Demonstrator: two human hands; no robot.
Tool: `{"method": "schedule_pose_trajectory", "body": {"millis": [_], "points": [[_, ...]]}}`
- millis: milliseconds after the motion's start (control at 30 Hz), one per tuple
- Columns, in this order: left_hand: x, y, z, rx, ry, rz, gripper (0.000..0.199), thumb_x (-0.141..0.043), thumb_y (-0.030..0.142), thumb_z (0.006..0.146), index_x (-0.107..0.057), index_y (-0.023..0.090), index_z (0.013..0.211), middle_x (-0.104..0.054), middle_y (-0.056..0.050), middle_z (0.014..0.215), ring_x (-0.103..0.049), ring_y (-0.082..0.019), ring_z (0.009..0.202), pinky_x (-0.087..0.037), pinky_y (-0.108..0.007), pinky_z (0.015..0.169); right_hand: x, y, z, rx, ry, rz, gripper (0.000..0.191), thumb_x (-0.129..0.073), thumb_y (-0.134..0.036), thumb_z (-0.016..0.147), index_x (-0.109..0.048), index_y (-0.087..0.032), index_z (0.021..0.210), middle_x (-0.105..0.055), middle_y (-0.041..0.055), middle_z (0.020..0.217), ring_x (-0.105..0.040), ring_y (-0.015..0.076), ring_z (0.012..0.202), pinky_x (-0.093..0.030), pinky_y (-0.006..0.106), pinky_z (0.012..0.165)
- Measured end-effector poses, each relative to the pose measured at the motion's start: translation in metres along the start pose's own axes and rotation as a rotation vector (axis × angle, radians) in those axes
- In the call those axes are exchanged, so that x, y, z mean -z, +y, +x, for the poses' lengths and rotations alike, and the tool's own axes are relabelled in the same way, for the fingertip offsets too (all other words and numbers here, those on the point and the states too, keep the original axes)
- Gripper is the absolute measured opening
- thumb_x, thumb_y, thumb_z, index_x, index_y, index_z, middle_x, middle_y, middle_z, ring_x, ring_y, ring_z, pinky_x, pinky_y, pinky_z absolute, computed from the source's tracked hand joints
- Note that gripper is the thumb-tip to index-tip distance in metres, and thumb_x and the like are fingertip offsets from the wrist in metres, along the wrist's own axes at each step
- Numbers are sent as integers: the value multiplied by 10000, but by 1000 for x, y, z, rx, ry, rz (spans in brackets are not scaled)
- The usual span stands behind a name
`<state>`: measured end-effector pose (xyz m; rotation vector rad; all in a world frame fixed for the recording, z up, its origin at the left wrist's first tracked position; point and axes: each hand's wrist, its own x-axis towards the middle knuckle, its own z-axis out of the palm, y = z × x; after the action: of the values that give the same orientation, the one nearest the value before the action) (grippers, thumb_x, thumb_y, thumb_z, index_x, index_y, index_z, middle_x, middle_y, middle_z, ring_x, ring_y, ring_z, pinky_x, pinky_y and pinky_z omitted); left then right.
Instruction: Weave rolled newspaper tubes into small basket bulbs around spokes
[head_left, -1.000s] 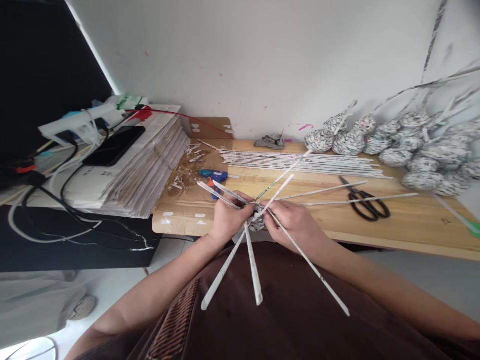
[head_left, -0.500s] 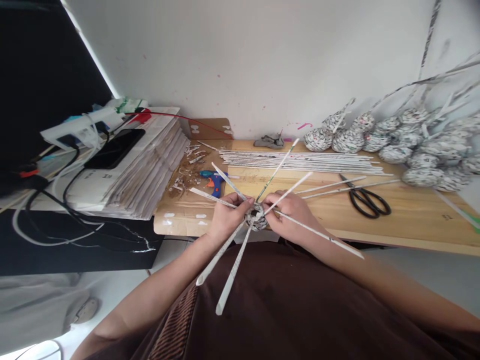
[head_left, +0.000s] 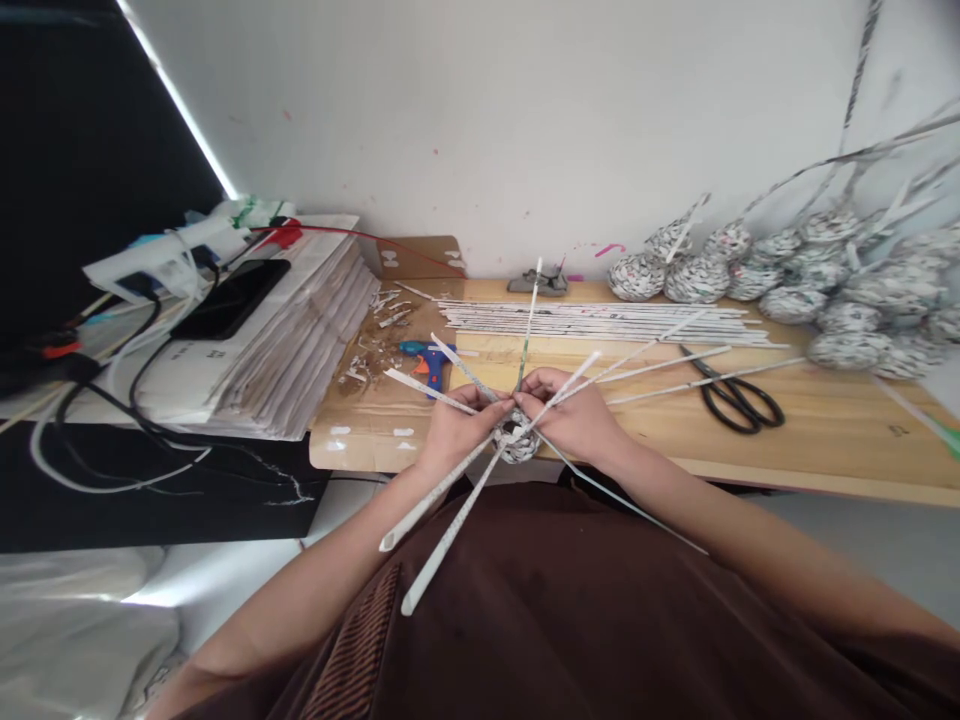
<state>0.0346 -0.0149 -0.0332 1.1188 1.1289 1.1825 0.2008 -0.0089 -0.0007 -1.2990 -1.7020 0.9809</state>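
Observation:
A small woven ball of rolled paper strips (head_left: 517,443) is held just above my lap at the table's front edge, with several long paper strips sticking out all round it. My left hand (head_left: 461,430) is closed on its left side, thumb on the rim. On the right, my right hand (head_left: 574,412) pinches at the far rim, its thumb and fingertips close to my left thumb. One upright strip (head_left: 529,330) rises from between the hands.
Paper rods (head_left: 600,322) lie in a row on the wooden table (head_left: 847,445). Black scissors (head_left: 739,400) are at the right, a blue glue gun (head_left: 433,365) at the left. Woven paper balls (head_left: 697,280) line the back right. A paper stack (head_left: 300,330) bears a phone (head_left: 236,298).
My right hand has moved left and inward, up to my left thumb. The upright strip has swung left, and another strip now points up to the right. The ball has shifted slightly.

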Motion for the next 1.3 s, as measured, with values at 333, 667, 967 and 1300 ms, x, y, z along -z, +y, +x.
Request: {"method": "schedule_pose_trajectory", "body": {"millis": [333, 667, 967, 1300], "points": [[-3, 15, -1, -48, -14, 103, 261, -819, 261, 622, -710, 156, 835, -754, -29, 757, -690, -159, 662, -538, -257, 648, 1, 3, -2, 439, 82, -165, 128, -578, -217, 907, -690, -221, 847, -659, 48, 870, -640, 178, 805, -480, 287, 722], [-8, 19, -11, -114, 140, 133, 187, -777, 304, 686, -669, 157, 725, -699, -10, 691, -646, -146, 658, -515, -251, 665, 11, -6, -5, 265, -15, -502, 252, -566, -391, 951, -688, -176, 904, -725, 95, 907, -669, 244, 876, -478, 349, 802], [-7, 11, -11, -165, 211, 71, 194, -794, 289, 696, -668, 166, 777, -686, 13, 702, -618, -114, 635, -493, -222, 634, 8, -1, -3, 316, -24, -279, 165, -615, -277, 900, -726, -192, 988, -740, 74, 987, -692, 213, 946, -519, 324, 855], [15, 18, -14, 50, -55, -65, 360, -839, 283, 709, -689, 151, 1009, -727, -13, 748, -647, -117, 654, -502, -228, 659, 4, 2, 7, 170, -59, -217, 54, -700, -160, 752, -737, -191, 775, -704, 34, 806, -661, 172, 760, -492, 289, 722]]}}
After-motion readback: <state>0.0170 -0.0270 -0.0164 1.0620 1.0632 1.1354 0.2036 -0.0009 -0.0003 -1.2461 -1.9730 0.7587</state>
